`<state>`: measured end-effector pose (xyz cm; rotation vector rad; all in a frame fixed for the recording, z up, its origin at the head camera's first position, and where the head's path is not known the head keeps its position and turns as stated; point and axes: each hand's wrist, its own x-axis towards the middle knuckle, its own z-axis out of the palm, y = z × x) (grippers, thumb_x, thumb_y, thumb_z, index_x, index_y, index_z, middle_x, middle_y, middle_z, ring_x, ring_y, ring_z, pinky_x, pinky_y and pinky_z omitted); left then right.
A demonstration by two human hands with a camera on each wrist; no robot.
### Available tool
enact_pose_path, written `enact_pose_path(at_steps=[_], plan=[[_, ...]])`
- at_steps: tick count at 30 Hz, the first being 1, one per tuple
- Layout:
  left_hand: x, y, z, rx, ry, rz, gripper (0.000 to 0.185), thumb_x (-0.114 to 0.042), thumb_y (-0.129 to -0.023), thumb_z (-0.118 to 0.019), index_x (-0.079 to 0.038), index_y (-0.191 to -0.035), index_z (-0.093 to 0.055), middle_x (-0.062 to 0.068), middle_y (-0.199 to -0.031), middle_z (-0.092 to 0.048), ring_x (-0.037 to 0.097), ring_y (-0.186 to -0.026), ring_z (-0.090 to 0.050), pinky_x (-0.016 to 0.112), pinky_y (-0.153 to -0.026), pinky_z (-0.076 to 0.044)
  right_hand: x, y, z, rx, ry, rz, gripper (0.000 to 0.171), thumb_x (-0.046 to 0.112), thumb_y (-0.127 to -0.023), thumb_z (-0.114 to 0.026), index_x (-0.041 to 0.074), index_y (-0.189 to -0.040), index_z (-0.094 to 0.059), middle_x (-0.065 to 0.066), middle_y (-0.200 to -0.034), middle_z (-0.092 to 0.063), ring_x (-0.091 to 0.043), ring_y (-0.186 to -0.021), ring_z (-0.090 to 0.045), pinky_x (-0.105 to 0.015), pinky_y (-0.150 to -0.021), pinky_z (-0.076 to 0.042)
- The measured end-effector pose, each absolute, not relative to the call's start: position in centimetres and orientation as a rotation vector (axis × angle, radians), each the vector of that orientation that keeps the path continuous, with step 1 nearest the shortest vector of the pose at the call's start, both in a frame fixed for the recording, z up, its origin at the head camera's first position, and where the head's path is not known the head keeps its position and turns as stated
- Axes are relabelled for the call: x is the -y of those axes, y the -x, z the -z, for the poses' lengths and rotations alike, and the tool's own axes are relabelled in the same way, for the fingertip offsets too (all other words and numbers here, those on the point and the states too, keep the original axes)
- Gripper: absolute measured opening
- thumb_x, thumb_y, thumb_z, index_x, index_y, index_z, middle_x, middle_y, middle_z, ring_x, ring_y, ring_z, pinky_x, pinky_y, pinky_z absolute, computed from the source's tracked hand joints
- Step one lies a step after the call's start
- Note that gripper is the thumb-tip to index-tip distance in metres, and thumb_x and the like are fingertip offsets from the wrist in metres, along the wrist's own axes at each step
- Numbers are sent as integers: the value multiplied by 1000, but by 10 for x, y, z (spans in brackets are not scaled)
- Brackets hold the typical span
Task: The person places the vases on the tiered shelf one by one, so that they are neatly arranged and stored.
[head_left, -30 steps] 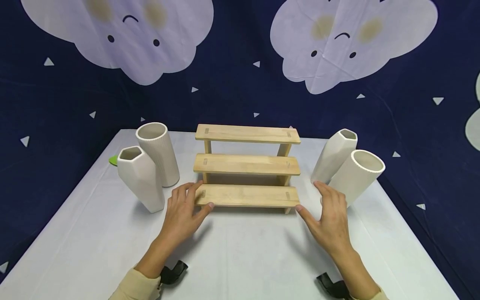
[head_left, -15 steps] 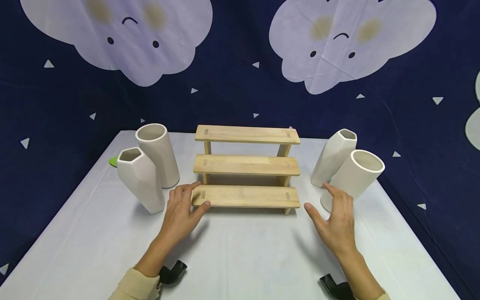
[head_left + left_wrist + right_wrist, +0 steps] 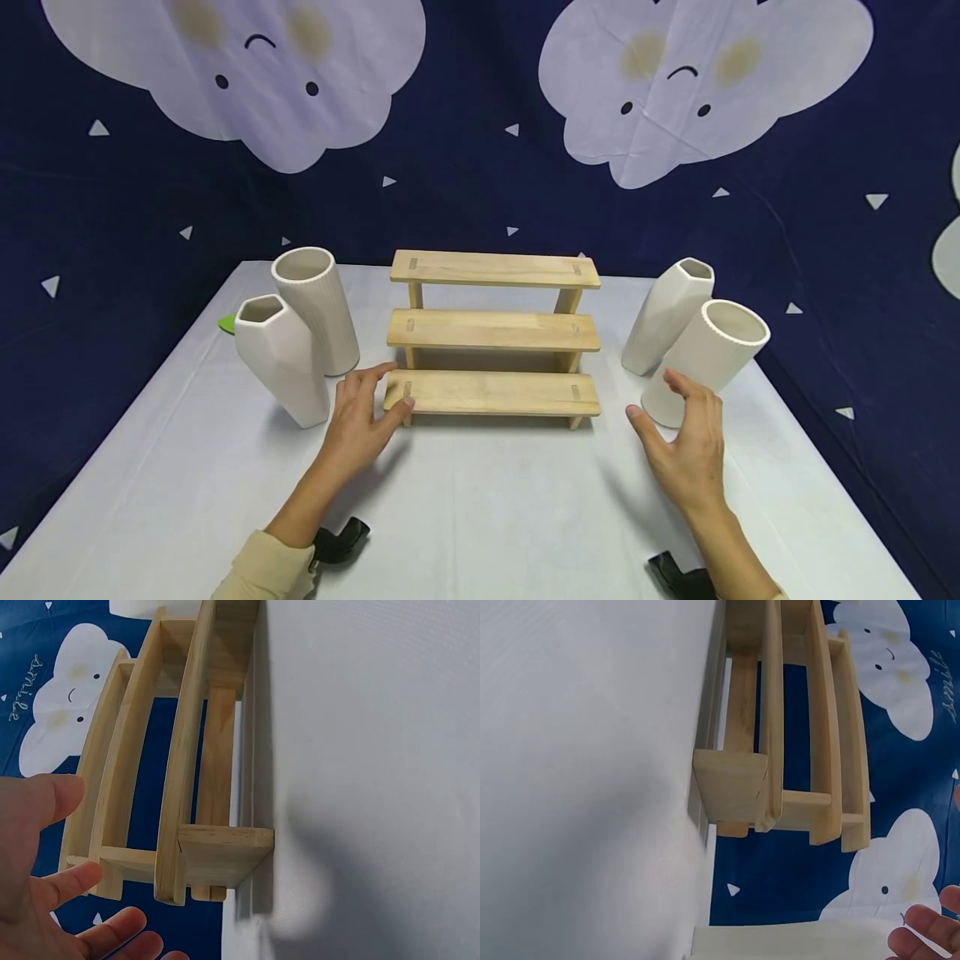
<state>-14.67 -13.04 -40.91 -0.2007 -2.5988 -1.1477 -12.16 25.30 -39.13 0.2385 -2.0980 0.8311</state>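
A three-tier wooden shelf stand [image 3: 491, 392] stands upright on the white table, seen from the side in the left wrist view [image 3: 180, 750] and the right wrist view. My left hand [image 3: 356, 429] is at the left end of its lowest step, thumb and fingers spread. The left wrist view shows these fingers apart from the wood. My right hand [image 3: 692, 454] hovers to the right of the stand, fingers loosely spread and holding nothing. Behind it stands a white cylindrical vase [image 3: 708, 350], partly hidden by the fingertips. A white faceted vase [image 3: 667, 317] stands beside that one.
On the left stand a white faceted vase [image 3: 281, 358] and a white ribbed vase [image 3: 318, 304]. A small green thing [image 3: 227, 323] shows behind them. The white table [image 3: 487, 517] ends at a dark blue cloud-print backdrop [image 3: 465, 125].
My right hand has moved right and slightly toward me, away from the stand's right end. My left hand has shifted slightly left. The stand's lowest step shows slightly more on its left; the vases stay put.
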Motion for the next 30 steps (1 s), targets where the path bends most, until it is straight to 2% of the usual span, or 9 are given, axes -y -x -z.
enact_pose_path(at_steps=[2, 5, 8, 13, 16, 19, 24, 30], plan=[[131, 148, 410, 2596, 199, 1168, 51, -28, -85, -66, -16, -132, -49, 20, -118, -48, 33, -113, -39, 48, -89, -34, -254, 120, 391, 2112, -208, -834, 65, 11, -68, -80, -2, -126, -53, -22, -112, -57, -33, -107, -46, -14, -97, -26], [132, 148, 410, 2606, 194, 1192, 50, -28, -86, -66, -16, -132, -49, 20, -118, -48, 32, -113, -39, 48, -89, -34, -256, 119, 392, 2100, -182, -839, 66, 4, -64, -80, -2, -124, -54, -22, -111, -58, -32, -106, -46, -12, -96, -25], [133, 149, 409, 2623, 180, 1221, 49, -30, -86, -65, -17, -132, -50, 20, -119, -48, 31, -112, -39, 46, -87, -34, -259, 119, 393, 2083, -169, -842, 66, 1, -62, -80, -3, -123, -55, -22, -109, -58, -32, -104, -47, -9, -95, -24], [135, 151, 410, 2646, 162, 1255, 50, -30, -87, -65, -17, -132, -49, 19, -120, -48, 29, -105, -40, 36, -81, -34, -264, 120, 395, 2078, -142, -856, 66, -1, -62, -80, -4, -123, -54, -22, -110, -57, -27, -105, -46, -7, -96, -25], [136, 153, 412, 2638, 167, 1281, 50, -29, -86, -66, -16, -132, -50, 19, -120, -48, 30, -105, -41, 33, -81, -35, -266, 120, 395, 2078, -114, -867, 65, -1, -63, -79, -4, -123, -54, -22, -111, -57, -23, -105, -46, -7, -96, -25], [138, 154, 414, 2621, 175, 1311, 49, -28, -85, -67, -16, -131, -51, 19, -120, -48, 29, -108, -40, 34, -83, -36, -269, 119, 396, 2072, -84, -874, 65, -1, -64, -79, -3, -123, -54, -21, -110, -57, -15, -105, -46, -7, -96, -26], [140, 157, 417, 2602, 191, 1354, 49, -26, -86, -67, -14, -130, -51, 19, -119, -49, 28, -112, -38, 37, -86, -39, -273, 118, 396, 2059, -66, -884, 64, -2, -64, -78, -5, -123, -54, -22, -109, -57, 7, -108, -39, -7, -97, -27], [141, 158, 418, 2600, 189, 1418, 49, -25, -86, -67, -13, -131, -51, 20, -120, -48, 29, -114, -36, 43, -89, -40, -278, 119, 395, 2036, -51, -900, 64, -4, -64, -77, -5, -124, -53, -22, -109, -56, 13, -108, -39, -8, -97, -29]])
